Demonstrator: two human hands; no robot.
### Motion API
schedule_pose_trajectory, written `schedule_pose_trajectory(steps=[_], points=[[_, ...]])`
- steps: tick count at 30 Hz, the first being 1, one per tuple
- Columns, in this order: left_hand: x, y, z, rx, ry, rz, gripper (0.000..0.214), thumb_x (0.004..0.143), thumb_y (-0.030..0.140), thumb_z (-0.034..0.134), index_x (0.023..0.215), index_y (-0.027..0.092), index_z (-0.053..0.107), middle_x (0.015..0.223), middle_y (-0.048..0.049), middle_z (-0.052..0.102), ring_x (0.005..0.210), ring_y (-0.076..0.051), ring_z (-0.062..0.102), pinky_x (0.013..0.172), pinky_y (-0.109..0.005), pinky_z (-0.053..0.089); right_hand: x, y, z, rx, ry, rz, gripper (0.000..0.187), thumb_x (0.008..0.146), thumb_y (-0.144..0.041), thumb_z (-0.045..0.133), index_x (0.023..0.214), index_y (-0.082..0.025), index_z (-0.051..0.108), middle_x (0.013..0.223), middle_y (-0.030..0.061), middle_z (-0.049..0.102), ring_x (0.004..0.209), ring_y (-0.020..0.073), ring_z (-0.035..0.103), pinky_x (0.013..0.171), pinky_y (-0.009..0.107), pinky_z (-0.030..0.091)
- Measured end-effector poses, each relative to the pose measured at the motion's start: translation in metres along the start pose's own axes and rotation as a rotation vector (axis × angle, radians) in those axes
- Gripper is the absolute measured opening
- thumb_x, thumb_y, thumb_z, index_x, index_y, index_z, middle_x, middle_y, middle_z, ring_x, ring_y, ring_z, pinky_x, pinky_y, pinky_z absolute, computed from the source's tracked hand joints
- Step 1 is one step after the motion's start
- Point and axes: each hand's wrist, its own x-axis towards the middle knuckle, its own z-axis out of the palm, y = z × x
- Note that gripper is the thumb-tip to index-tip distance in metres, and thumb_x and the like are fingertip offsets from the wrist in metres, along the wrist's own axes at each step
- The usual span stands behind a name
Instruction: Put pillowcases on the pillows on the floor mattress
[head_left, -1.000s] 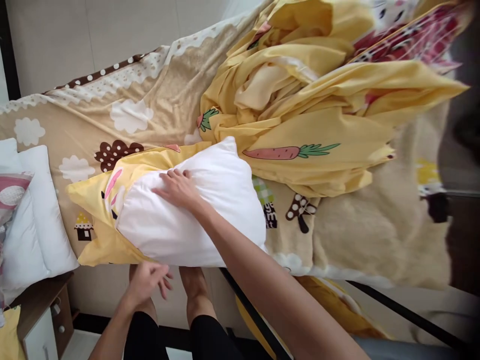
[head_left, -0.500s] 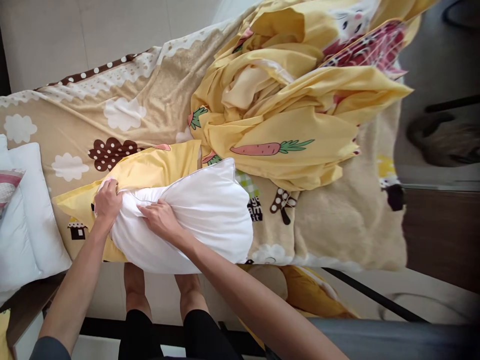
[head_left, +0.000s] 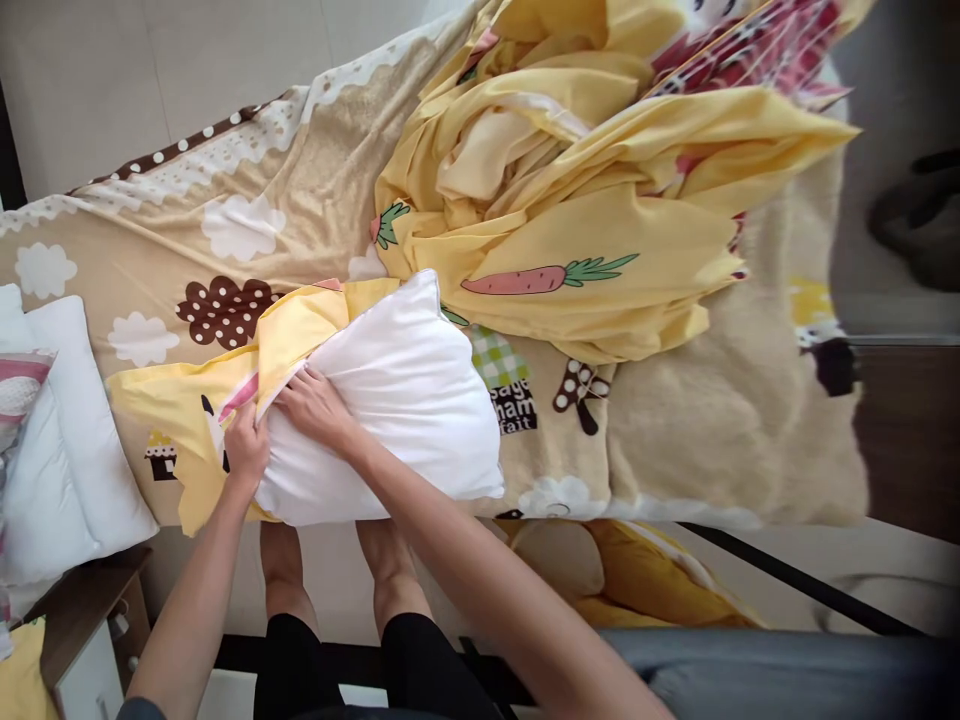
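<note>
From where I stand, a plump white fabric pillow lies on the beige cloud-printed blanket, just in front of the person's legs; call it the centre of a clock face, six being at those legs. The thin yellow cotton pillowcase covers only its nine o'clock end, so I judge that a smaller part is inside and the greater part is left to be covered. The left hand, at nine o'clock, has its fingers closed on the gathered cloth of the case. The right hand lies on the pillow's white face, fingertips at the case's hem; whether they pinch anything I cannot tell. Towards one and two o'clock sprawls a crumpled heap of yellow carrot-printed cloth, and well apart at nine sit soft white cushions.
</note>
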Motion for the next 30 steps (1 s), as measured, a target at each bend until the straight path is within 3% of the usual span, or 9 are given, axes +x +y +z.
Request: schedule_pose_trajectory(steps=[4, 5, 8, 10, 12, 15, 20, 26, 30], points=[[0.002, -0.016, -0.001, -0.059, -0.008, -0.015, 0.021, 0.090, 0.031, 0.042, 0.072, 0.023, 0.047, 0.066, -0.0012, 0.052, 0.064, -0.017, 0.047, 0.065, -0.031, 0.038, -0.057, 0.024, -0.041, 0.005, 0.032, -0.071, 0.044, 0.097, -0.028, 0.048, 0.141, -0.024, 0.049, 0.140, 0.0122, 0.054, 0.132, 0.0271, 0.046, 0.110, 0.048, 0.033], [0.000, -0.017, -0.002, -0.076, -0.015, -0.014, 0.023, 0.090, 0.032, 0.042, 0.068, 0.023, 0.043, 0.065, -0.0004, 0.050, 0.063, -0.017, 0.046, 0.064, -0.030, 0.037, -0.076, 0.039, -0.055, 0.007, 0.104, 0.035, 0.049, 0.097, -0.033, 0.049, 0.145, -0.027, 0.043, 0.147, 0.0113, 0.049, 0.137, 0.0279, 0.042, 0.113, 0.051, 0.030], [-0.004, -0.014, -0.003, -0.117, -0.036, -0.015, 0.029, 0.088, 0.035, 0.041, 0.063, 0.024, 0.032, 0.061, 0.0014, 0.041, 0.059, -0.016, 0.041, 0.062, -0.030, 0.036, -0.127, 0.091, -0.088, 0.109, 0.409, 0.700, 0.082, 0.091, -0.056, 0.054, 0.156, -0.021, 0.019, 0.154, 0.0206, 0.036, 0.143, 0.0351, 0.034, 0.111, 0.056, 0.032], [-0.005, -0.013, -0.003, -0.128, -0.045, -0.028, 0.032, 0.088, 0.037, 0.041, 0.061, 0.025, 0.028, 0.059, 0.0019, 0.038, 0.058, -0.015, 0.039, 0.062, -0.030, 0.035, -0.147, 0.112, -0.092, 0.387, 0.344, 0.904, 0.091, 0.088, -0.063, 0.053, 0.156, -0.015, 0.016, 0.152, 0.0253, 0.037, 0.140, 0.0345, 0.040, 0.106, 0.048, 0.041], [-0.004, -0.013, -0.003, -0.128, -0.054, -0.049, 0.034, 0.087, 0.037, 0.043, 0.059, 0.024, 0.028, 0.058, 0.0023, 0.037, 0.058, -0.015, 0.038, 0.062, -0.030, 0.034, -0.154, 0.110, -0.080, 0.650, 0.155, 0.899, 0.089, 0.081, -0.064, 0.059, 0.150, -0.012, 0.033, 0.145, 0.0253, 0.047, 0.130, 0.0339, 0.052, 0.100, 0.042, 0.048], [0.002, -0.010, -0.006, -0.124, -0.066, -0.111, 0.034, 0.085, 0.039, 0.048, 0.058, 0.022, 0.036, 0.055, 0.0033, 0.039, 0.056, -0.013, 0.036, 0.061, -0.028, 0.032, -0.146, 0.067, -0.045, 0.759, 0.136, 0.867, 0.082, 0.063, -0.060, 0.075, 0.130, -0.016, 0.056, 0.130, 0.0202, 0.062, 0.118, 0.0377, 0.061, 0.097, 0.048, 0.053], [-0.008, 0.018, -0.054, -0.202, -0.088, -0.186, 0.043, 0.086, 0.054, 0.044, 0.061, 0.021, 0.055, 0.051, 0.0013, 0.048, 0.054, -0.016, 0.045, 0.056, -0.027, 0.036, -0.136, -0.042, -0.026, 0.704, 0.298, 0.745, 0.035, 0.077, -0.049, 0.064, 0.105, -0.027, 0.067, 0.112, 0.0145, 0.071, 0.110, 0.0359, 0.065, 0.093, 0.045, 0.055], [-0.076, 0.074, -0.177, -0.446, 0.018, -0.359, 0.048, 0.071, 0.069, 0.054, 0.071, 0.024, 0.070, 0.069, -0.0046, 0.070, 0.079, -0.031, 0.065, 0.070, -0.039, 0.053, -0.161, -0.139, -0.130, 0.330, 0.338, 0.411, 0.013, 0.078, -0.029, 0.050, 0.065, -0.026, 0.052, 0.068, 0.0079, 0.067, 0.064, 0.0267, 0.065, 0.061, 0.040, 0.051], [-0.111, 0.097, -0.228, -0.534, 0.094, -0.350, 0.038, 0.062, 0.065, 0.056, 0.059, 0.030, 0.069, 0.067, -0.0034, 0.071, 0.082, -0.035, 0.067, 0.076, -0.046, 0.054, -0.175, -0.195, -0.219, 0.042, 0.303, 0.129, 0.006, 0.073, -0.027, 0.058, 0.072, -0.027, 0.053, 0.066, 0.0048, 0.067, 0.059, 0.0235, 0.061, 0.062, 0.037, 0.045]])
